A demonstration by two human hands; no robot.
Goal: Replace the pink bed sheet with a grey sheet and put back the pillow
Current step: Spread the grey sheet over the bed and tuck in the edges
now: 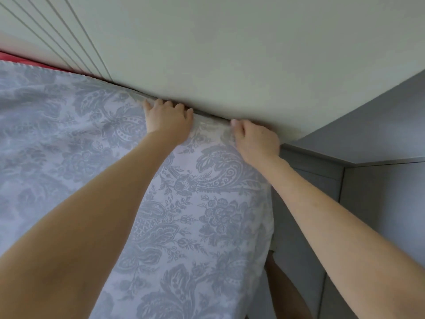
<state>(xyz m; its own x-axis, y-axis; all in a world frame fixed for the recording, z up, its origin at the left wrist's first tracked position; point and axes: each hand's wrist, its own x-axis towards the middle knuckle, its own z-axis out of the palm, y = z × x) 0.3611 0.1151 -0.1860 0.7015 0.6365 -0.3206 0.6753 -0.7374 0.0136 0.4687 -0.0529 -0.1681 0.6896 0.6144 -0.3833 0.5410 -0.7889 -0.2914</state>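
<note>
Bed (pixel 268 217) covered by grey floral sheet (pixel 92 139); red fabric (pixel 27 62) at far edge

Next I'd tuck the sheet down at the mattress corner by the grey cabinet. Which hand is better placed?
Right. The right hand grips the grey sheet nearest that cabinet; the left hand sits farther along the wall.

Pretty simple look: forearms (pixel 92 215) bare all the way up, left grip (pixel 169 118) and right grip (pixel 256 140) bare too, short plain thumbnail (pixel 234 122) on the right.
</note>
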